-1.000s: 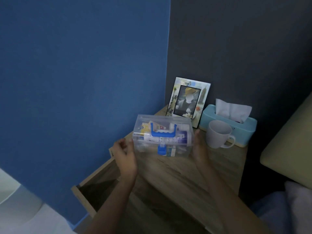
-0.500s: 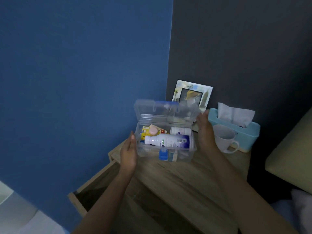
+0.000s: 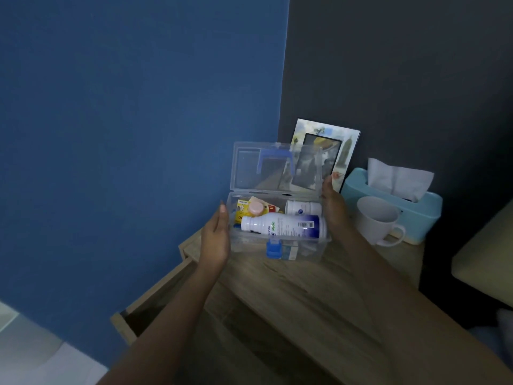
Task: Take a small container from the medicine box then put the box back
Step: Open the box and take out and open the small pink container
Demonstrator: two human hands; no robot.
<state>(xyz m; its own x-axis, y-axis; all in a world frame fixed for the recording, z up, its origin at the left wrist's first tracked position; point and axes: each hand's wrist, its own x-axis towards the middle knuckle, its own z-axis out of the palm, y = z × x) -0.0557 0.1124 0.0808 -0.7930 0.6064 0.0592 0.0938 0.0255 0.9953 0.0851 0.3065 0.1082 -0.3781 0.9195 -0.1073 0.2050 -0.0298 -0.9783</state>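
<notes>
The clear plastic medicine box (image 3: pixel 305 250) stands on the wooden nightstand (image 3: pixel 319 295) with its lid (image 3: pixel 274 168) swung upright; a blue handle shows through the lid and a blue latch hangs on the front. Inside lie a large white bottle with a blue label (image 3: pixel 280 225), a smaller white bottle (image 3: pixel 302 207), a small pink-capped container (image 3: pixel 256 207) and yellow packets. My left hand (image 3: pixel 215 240) rests flat against the box's left end. My right hand (image 3: pixel 331 207) is at the right end, fingers up on the lid's edge.
A picture frame (image 3: pixel 344 145) leans on the dark wall behind the box. A white mug (image 3: pixel 374 220) and a light blue tissue box (image 3: pixel 416 212) stand to the right. The nightstand drawer (image 3: pixel 155 304) is pulled out at lower left. A cushion edge (image 3: pixel 488 257) is far right.
The box was closed one second ago; its lid has been swung up to upright. My hands have stayed at the two ends, the right one following the lid upward.
</notes>
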